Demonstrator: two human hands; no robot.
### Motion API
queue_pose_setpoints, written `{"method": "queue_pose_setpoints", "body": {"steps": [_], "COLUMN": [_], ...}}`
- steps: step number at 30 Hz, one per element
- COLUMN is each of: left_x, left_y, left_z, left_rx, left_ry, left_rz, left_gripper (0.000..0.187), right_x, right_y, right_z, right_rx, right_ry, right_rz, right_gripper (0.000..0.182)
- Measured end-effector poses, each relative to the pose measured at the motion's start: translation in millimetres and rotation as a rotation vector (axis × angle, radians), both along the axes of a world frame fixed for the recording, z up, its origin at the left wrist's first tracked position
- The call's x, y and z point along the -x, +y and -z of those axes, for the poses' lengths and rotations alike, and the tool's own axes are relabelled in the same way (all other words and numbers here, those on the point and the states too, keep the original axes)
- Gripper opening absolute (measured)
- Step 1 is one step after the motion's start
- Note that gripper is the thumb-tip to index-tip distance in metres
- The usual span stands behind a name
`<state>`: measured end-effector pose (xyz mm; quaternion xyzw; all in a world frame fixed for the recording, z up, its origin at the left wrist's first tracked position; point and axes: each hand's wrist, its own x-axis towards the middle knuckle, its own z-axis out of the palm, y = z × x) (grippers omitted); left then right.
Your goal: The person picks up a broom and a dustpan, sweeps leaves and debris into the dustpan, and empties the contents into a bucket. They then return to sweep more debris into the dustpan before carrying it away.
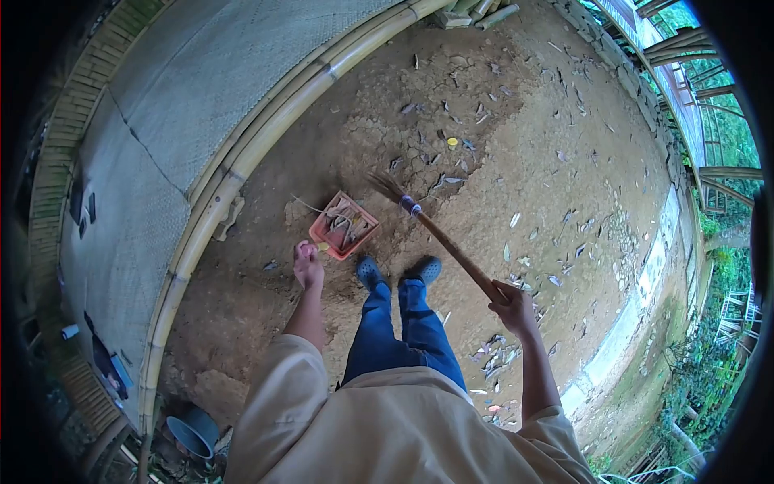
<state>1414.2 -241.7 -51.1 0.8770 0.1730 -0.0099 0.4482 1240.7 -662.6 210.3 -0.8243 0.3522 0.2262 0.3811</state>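
A broom (455,252) with a long brown handle and a purple binding slants across the middle; my right hand (513,308) is closed round the upper end of its handle. Its bristles point up and left, near the dirt floor. My left hand (307,264) is closed at the handle of a pinkish-red dustpan (372,234). Dry leaves and other debris (345,222) lie inside the dustpan, which is in front of my feet. More dry leaves (500,359) are scattered over the brown ground, with a small heap to the right of my legs.
A raised platform with a woven mat (193,89) and a bamboo edge (234,173) runs along the left. Below it is a grey bucket (193,431). A yellow object (452,142) lies on the dirt ahead. Bamboo pieces (496,16) rest at the top; plants border the right.
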Motion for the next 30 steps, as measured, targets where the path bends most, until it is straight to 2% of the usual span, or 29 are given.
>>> {"method": "queue_pose_setpoints", "body": {"steps": [6,9,15,17,18,21,24,26,30], "left_x": [-3,0,2,3,3,7,12,14,13], "left_y": [24,30,30,29,29,30,35,36,31], "left_z": [-6,0,4,7,10,23,59,68,47], "left_rx": [-0.095,-0.002,-0.049,-0.038,-0.032,-0.136,0.081,0.083,-0.044], "left_ry": [0.013,-0.007,-0.003,-0.027,-0.04,-0.011,-0.14,-0.151,-0.111], "left_rz": [0.017,-0.013,-0.004,0.011,0.019,0.038,-0.027,-0.034,-0.026], "left_gripper": [0.031,0.031,0.027,0.025,0.024,0.023,0.023,0.028,0.03], "right_x": [-3,-4,-7,7,6,2,6,8,19], "right_y": [6,9,19,16,19,24,16,7,3], "right_z": [15,20,18,34,32,14,2,-12,-24], "right_rx": [-0.011,-0.026,-0.025,0.012,0.032,-0.059,-0.125,-0.171,-0.211], "right_ry": [-0.05,-0.062,-0.008,-0.105,-0.155,-0.012,0.101,0.143,0.109], "right_rz": [-0.016,-0.041,-0.098,-0.173,-0.209,-0.157,-0.118,-0.08,-0.027], "right_gripper": [0.054,0.053,0.053,0.055,0.056,0.054,0.054,0.053,0.053]}}
